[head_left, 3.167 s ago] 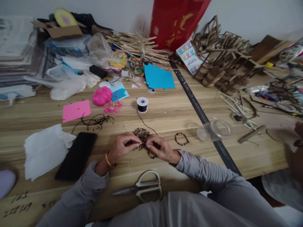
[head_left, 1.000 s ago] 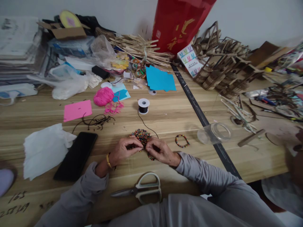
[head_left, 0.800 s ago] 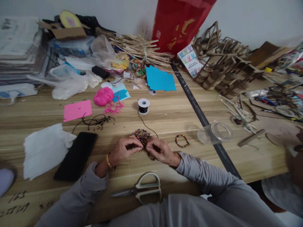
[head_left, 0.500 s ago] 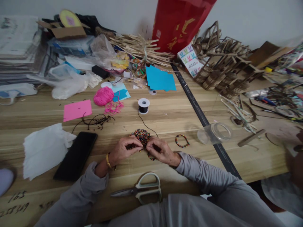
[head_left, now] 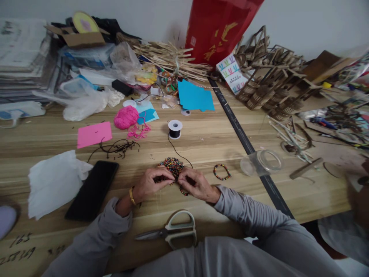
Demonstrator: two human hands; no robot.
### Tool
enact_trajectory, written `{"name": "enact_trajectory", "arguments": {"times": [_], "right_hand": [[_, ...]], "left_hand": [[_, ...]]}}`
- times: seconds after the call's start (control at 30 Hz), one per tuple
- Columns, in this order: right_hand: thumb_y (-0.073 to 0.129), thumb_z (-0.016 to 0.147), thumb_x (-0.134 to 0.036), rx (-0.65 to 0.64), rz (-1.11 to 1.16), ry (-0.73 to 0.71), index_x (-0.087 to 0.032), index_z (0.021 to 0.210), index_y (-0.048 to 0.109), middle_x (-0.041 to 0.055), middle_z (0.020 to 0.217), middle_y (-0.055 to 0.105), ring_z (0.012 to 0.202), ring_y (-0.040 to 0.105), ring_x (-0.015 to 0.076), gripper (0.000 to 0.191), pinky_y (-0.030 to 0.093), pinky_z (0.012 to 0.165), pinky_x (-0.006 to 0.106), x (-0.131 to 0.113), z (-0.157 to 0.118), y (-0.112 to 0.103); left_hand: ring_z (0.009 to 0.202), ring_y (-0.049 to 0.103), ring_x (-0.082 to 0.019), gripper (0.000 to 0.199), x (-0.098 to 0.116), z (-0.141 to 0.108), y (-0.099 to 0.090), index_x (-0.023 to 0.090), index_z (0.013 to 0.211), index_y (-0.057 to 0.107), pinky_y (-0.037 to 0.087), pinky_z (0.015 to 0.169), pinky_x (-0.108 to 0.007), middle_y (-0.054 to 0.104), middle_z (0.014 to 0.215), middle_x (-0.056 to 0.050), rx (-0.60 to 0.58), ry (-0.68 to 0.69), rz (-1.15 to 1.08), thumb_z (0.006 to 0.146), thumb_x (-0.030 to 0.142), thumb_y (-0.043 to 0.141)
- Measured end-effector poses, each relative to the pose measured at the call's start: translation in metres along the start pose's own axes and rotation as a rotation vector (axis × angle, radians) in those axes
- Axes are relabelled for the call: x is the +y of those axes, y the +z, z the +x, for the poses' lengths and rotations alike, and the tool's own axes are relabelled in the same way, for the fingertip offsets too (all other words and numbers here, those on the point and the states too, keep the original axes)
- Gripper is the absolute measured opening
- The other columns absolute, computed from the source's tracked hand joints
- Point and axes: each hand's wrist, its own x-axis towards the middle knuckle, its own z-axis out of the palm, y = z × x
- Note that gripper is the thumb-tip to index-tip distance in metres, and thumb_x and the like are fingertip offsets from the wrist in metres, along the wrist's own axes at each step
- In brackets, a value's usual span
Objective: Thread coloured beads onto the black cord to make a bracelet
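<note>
Both hands meet at the near edge of a pile of small multicoloured beads [head_left: 172,165]. My left hand [head_left: 151,182] is closed in a pinch, and whatever sits between its fingertips is too small to make out. Almost touching it, my right hand [head_left: 197,184] pinches the black cord [head_left: 180,155], which runs back to a white spool [head_left: 175,129]. Under the right fingers hangs a short string of beads [head_left: 183,191], partly hidden. A beaded bracelet [head_left: 221,172] lies to the right. Scissors [head_left: 180,229] with pale handles rest in front of me, blades pointing left.
At left lie a black phone [head_left: 92,190], white tissue [head_left: 56,184], cord scraps [head_left: 119,147] and a pink card [head_left: 94,134]. Pink yarn [head_left: 126,117] and blue paper [head_left: 196,96] sit farther back. A clear plastic jar [head_left: 261,162] lies at right, near a person at the edge.
Very little differs: both hands keep their pinch over the beads, with only a slight shift at the fingertips.
</note>
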Motion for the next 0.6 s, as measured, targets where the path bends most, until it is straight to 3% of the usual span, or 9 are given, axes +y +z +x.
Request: {"name": "enact_trajectory", "arguments": {"times": [0.27, 0.6], "right_hand": [[0.048, 0.091, -0.024, 0.0, -0.007, 0.008, -0.015, 0.08, 0.055, 0.0033, 0.07, 0.054, 0.063, 0.048, 0.0117, 0.016, 0.039, 0.058, 0.023, 0.0018, -0.0011, 0.0006], [0.049, 0.09, -0.022, 0.002, 0.005, -0.003, -0.015, 0.08, 0.056, 0.0037, 0.071, 0.055, 0.063, 0.049, 0.0121, 0.013, 0.039, 0.059, 0.024, 0.0022, -0.0007, 0.0009]], "left_hand": [[0.07, 0.067, -0.023, 0.009, 0.0021, 0.0003, -0.0008, 0.018, 0.078, 0.074, 0.054, 0.072, -0.038, 0.074, 0.074, -0.009, 0.004, -0.043, -0.034, 0.076, 0.013, 0.067], [0.071, 0.067, -0.02, 0.007, 0.0005, -0.0003, 0.001, 0.019, 0.079, 0.074, 0.054, 0.072, -0.034, 0.073, 0.074, -0.007, -0.003, -0.046, -0.028, 0.077, 0.017, 0.067]]}}
